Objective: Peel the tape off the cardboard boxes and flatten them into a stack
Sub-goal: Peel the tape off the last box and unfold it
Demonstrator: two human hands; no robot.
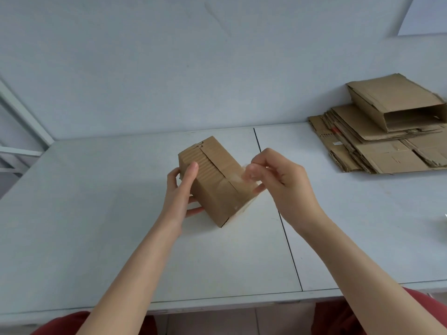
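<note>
At the far left edge of the frame, a pale metal frame [23, 122] runs diagonally down to the back corner of a light grey table [84, 226]. The table fills the middle of the picture, and a dark seam [280, 213] splits its top into 2 panels.

Just left of centre, the left hand [180, 189] grasps a small brown cardboard box [217, 184]. Its thumb lies on the box's upper face and its fingers wrap around the box's left side and underneath. The box is tilted, with its lower corner touching or just above the table; which one cannot be told. Its top flaps are closed.

At the box's right edge, a strip of clear tape [243, 176] lifts away from the cardboard. The right hand [283, 182], just right of centre, pinches this strip between thumb and fingertips, with the other fingers curled.

In the right part of the frame, well apart from the hands, a stack of flattened cardboard [387, 155] lies on the table against the wall. A half-collapsed open box [391, 100] rests on top of it. A white sheet [428, 18] hangs on the wall in the upper right corner. Red clothing [430, 310] shows along the bottom edge.
</note>
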